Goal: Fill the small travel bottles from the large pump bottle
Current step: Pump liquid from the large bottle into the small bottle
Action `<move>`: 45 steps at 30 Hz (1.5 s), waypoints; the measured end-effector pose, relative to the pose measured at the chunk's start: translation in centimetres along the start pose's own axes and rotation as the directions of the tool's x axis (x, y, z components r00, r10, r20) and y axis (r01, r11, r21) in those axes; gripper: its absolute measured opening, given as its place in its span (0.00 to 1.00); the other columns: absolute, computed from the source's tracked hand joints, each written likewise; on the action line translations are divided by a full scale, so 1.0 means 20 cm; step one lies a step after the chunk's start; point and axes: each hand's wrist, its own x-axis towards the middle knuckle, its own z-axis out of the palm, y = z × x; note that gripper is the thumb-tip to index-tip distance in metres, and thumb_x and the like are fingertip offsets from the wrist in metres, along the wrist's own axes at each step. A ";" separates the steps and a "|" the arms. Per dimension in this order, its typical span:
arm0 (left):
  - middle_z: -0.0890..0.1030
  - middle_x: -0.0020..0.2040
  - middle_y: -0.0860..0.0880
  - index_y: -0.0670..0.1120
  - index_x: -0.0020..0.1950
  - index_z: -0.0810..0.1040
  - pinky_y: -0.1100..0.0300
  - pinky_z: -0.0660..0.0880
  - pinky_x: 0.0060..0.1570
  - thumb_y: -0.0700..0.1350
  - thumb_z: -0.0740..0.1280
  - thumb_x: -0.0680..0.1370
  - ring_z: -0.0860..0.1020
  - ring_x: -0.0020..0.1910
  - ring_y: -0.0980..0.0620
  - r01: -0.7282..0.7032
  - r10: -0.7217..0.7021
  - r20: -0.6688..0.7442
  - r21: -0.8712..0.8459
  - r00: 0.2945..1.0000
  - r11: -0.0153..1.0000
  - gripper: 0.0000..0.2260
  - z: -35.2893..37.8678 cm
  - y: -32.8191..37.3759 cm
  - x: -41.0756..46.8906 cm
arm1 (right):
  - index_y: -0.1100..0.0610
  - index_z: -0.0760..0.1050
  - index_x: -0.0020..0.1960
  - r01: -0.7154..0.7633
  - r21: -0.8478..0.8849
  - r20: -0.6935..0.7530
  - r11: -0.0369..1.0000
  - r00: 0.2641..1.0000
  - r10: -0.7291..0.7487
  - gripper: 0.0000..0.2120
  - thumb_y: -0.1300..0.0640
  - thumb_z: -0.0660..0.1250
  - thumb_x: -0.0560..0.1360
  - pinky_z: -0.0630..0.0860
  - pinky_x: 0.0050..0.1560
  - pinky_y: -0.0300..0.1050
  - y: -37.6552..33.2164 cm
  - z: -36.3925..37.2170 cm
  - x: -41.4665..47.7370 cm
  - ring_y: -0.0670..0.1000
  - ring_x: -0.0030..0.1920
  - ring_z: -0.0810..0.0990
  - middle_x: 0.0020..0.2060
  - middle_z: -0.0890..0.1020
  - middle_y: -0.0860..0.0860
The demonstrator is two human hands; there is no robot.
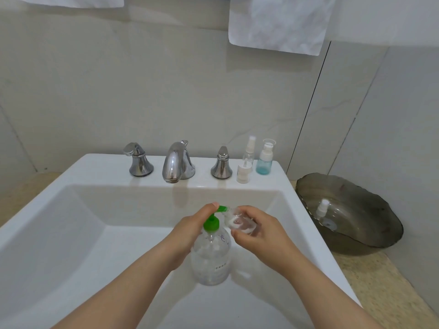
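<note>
Your left hand (pixel 190 230) has its fingers (pixel 213 206) curled close together over the green pump head (pixel 211 222) of the large pump bottle (pixel 211 257), which stands upright in the white sink (pixel 95 162) just below them. Your right hand (pixel 259 231) pinches a small travel bottle (pixel 240 220) between thumb and fingers. The bottle is tilted, with its mouth at the nozzle tip beside your left fingertips. Beyond both hands, on the sink's back ledge right of the faucet (pixel 175 162), stand a clear spray bottle (pixel 249 150) and a blue-tinted bottle (pixel 264 162). Well right of your right fingers, a smoked glass bowl (pixel 370 224) on the surface (pixel 380 281) holds another sprayer (pixel 322 210).
</note>
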 end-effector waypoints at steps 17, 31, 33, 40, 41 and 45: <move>0.86 0.54 0.44 0.43 0.60 0.84 0.62 0.78 0.42 0.51 0.68 0.79 0.84 0.47 0.50 0.037 -0.029 0.073 -0.117 0.997 0.992 0.16 -0.01 0.05 -0.06 | 0.47 0.78 0.53 0.020 -0.044 0.039 0.999 0.999 -0.019 0.13 0.56 0.71 0.70 0.72 0.41 0.29 -0.01 -0.01 -0.01 0.38 0.46 0.78 0.45 0.80 0.43; 0.85 0.58 0.44 0.48 0.61 0.84 0.56 0.79 0.52 0.59 0.66 0.78 0.84 0.56 0.45 -0.006 0.010 0.046 -0.093 0.999 0.996 0.19 0.01 0.06 -0.06 | 0.41 0.78 0.52 0.029 -0.001 -0.012 1.000 1.000 -0.029 0.15 0.56 0.71 0.68 0.75 0.46 0.37 -0.01 -0.01 0.01 0.40 0.48 0.79 0.46 0.81 0.42; 0.86 0.57 0.45 0.49 0.61 0.84 0.55 0.78 0.56 0.60 0.66 0.78 0.84 0.57 0.45 -0.012 0.016 0.054 -0.071 0.998 0.997 0.19 0.01 0.06 -0.05 | 0.41 0.78 0.51 0.039 -0.009 -0.016 0.999 0.999 -0.039 0.15 0.58 0.72 0.70 0.74 0.44 0.33 -0.01 -0.01 0.01 0.38 0.49 0.79 0.45 0.81 0.41; 0.86 0.57 0.47 0.51 0.61 0.84 0.48 0.74 0.68 0.69 0.71 0.64 0.83 0.58 0.46 -0.004 0.006 0.087 -0.028 0.996 1.000 0.32 -0.01 0.02 -0.01 | 0.39 0.77 0.51 0.048 -0.026 -0.012 0.998 0.999 -0.049 0.15 0.58 0.72 0.70 0.76 0.46 0.35 -0.02 -0.02 0.00 0.39 0.51 0.79 0.47 0.82 0.42; 0.86 0.57 0.47 0.51 0.61 0.84 0.46 0.73 0.69 0.71 0.71 0.61 0.83 0.59 0.46 -0.003 0.006 0.088 -0.031 0.996 1.000 0.35 -0.01 0.02 0.00 | 0.40 0.77 0.51 0.051 -0.030 -0.010 0.998 0.999 -0.051 0.15 0.58 0.72 0.70 0.75 0.46 0.34 -0.02 -0.01 0.01 0.39 0.51 0.79 0.47 0.82 0.43; 0.86 0.57 0.47 0.52 0.60 0.84 0.45 0.71 0.71 0.72 0.71 0.59 0.83 0.59 0.45 0.008 -0.005 0.072 -0.042 0.997 0.999 0.37 -0.01 0.01 0.02 | 0.44 0.78 0.53 0.059 -0.026 -0.009 0.998 0.998 -0.059 0.15 0.59 0.71 0.70 0.73 0.43 0.30 -0.02 -0.01 0.01 0.39 0.50 0.79 0.47 0.82 0.44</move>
